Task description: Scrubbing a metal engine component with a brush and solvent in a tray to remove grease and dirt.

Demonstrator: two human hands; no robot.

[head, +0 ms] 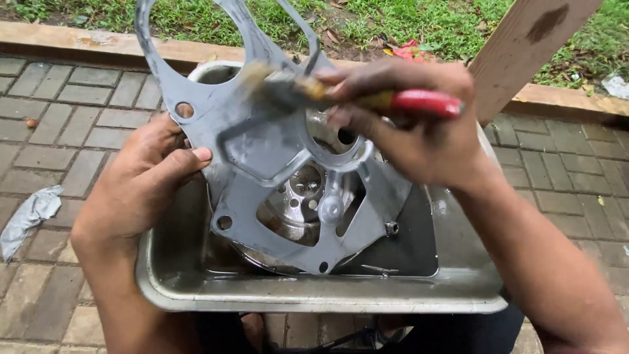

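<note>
Grey metal, flat and cut through with large openings and small bolt holes: this plate is held tilted up over a steel tray, its lower edge down inside the tray and its upper part rising past the tray's far rim. The left hand clamps the plate's left edge, thumb pressed on the front face, the other fingers hidden behind it. The right hand is above the tray's far right part, fingers closed together around a brush with a red handle; the blurred bristles lie against the plate's upper face. Behind the plate, inside the tray, sits a round metal part with several small holes, showing through the plate's openings. A small nut-like piece lies on the dark wet floor of the tray, just right of the plate's lower corner. The tray stands on grey brick paving. Left of the tray a crumpled grey rag lies on the bricks. Beyond the tray runs a concrete kerb with grass behind it, and a wooden plank leans at the tray's far right.
</note>
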